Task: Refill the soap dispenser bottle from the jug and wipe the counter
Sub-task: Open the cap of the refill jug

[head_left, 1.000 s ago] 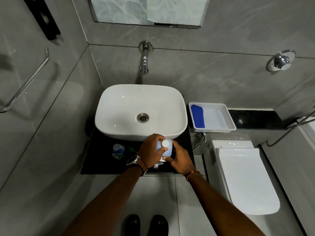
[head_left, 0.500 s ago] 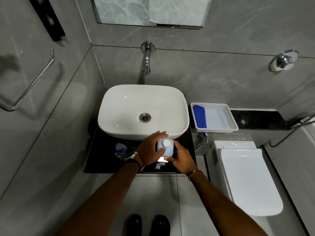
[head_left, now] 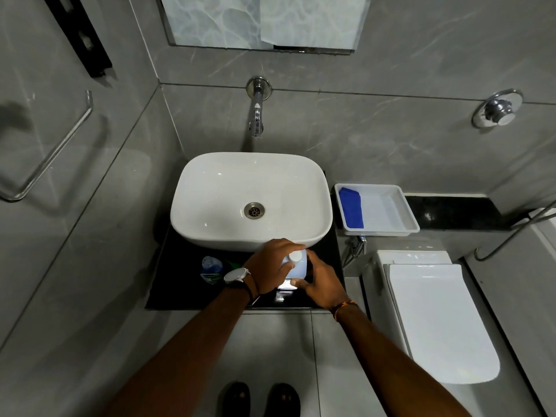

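Observation:
A pale blue jug (head_left: 299,267) with a white cap (head_left: 294,256) stands on the black counter (head_left: 177,284) in front of the white basin (head_left: 252,200). My left hand (head_left: 269,264) wraps its left side, thumb close to the cap. My right hand (head_left: 320,282) holds its right and front side. A clear soap bottle (head_left: 211,267) with a green label lies or stands left of my left wrist, partly hidden. A blue cloth (head_left: 351,207) lies in a white tray (head_left: 388,228) to the right of the basin.
A wall tap (head_left: 256,115) hangs over the basin. A white toilet (head_left: 433,314) with its lid down stands at the right. A chrome flush knob (head_left: 496,109) is on the back wall and a towel rail (head_left: 48,155) on the left wall.
Both hands have stayed on the jug in about the same grip. The view has shifted slightly as my head moved.

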A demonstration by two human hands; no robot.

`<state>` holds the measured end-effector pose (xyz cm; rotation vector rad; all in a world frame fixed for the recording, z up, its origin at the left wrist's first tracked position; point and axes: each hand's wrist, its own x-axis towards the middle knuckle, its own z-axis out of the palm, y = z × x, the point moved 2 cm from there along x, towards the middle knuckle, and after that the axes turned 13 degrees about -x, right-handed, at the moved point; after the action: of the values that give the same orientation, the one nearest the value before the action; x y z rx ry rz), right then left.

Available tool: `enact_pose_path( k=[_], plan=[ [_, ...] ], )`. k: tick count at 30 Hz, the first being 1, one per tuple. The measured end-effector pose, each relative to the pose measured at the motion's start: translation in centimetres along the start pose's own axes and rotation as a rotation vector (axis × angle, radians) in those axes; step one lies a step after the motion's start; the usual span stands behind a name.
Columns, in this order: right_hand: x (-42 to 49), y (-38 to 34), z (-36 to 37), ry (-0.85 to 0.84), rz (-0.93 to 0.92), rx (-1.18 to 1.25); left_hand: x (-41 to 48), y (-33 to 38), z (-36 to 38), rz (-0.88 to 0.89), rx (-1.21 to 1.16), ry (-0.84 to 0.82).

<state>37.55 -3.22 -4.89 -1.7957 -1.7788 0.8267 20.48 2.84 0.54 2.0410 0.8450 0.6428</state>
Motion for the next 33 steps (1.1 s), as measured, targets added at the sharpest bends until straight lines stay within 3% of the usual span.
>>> enact_pose_path(
  k=[11,16,20,26,30,33],
  plan=[
    [0.1,0.2,0.2,-0.007,0.011,0.023,0.5,-0.1,-0.6,0.035,0.124,0.097],
    [0.3,0.2,-0.1,-0.011,0.028,0.021,0.2,1.2,-1.4,-0.052,-0.098,0.353],
    [0.1,0.4,0.0,0.001,0.037,0.023,-2.7,-0.6,-1.9,-0.203,-0.155,0.430],
    [-0.3,0.7,-0.3,0.031,0.046,0.046,-8.6,-5.4,-0.5,-0.501,-0.140,0.341],
    [-0.2,0.8,-0.2,0.023,0.043,0.052,-9.9,-7.1,0.1,-0.649,0.000,0.296],
    [-0.1,1.0,-0.1,0.013,0.050,0.063,-9.1,-7.7,0.4,-0.688,0.175,0.155]
  ],
)
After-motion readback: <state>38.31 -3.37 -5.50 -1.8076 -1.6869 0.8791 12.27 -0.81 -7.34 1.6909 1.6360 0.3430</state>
